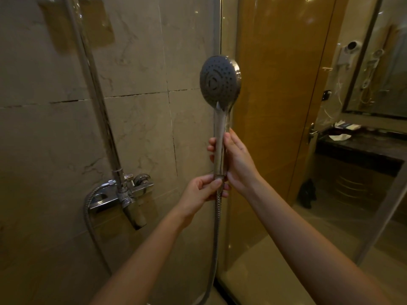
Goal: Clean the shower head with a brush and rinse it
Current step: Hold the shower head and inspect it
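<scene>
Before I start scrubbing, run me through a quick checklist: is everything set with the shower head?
1. Right hand grips the shower head by its handle: ok.
2. Left hand pinches the hose at its top joint: ok.
3. Nozzles face the camera: ok.
4. No water spraying: ok.
5. Brush within reach: not ok, none in view.
6. Hose free of kinks: ok where visible.

light: dim, warm yellow | glare: small glints on pipe, upper left | edges: wide-angle bending | focus: soft overall
</scene>
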